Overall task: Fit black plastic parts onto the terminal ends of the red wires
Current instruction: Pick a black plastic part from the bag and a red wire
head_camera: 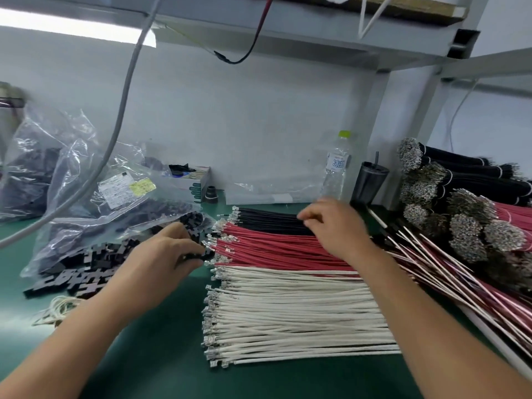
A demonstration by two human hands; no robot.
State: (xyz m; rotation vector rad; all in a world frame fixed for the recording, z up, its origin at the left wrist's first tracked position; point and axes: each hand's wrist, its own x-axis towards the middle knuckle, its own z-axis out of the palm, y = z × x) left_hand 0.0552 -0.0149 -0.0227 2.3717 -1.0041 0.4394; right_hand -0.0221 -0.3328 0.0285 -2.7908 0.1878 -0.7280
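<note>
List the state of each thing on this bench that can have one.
left hand: grips a black plastic part at the red wires' terminals
right hand: fingers curled, resting on the red wires
white wires: lying flat, untouched
plastic bag: open, parts spilling out
water bottle: upright, capped

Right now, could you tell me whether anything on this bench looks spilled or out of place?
Yes: black plastic parts have spilled out of the open clear bag into a loose heap on the green mat, left of the red wires. Some white wires cross each other rather than lying parallel.
</note>
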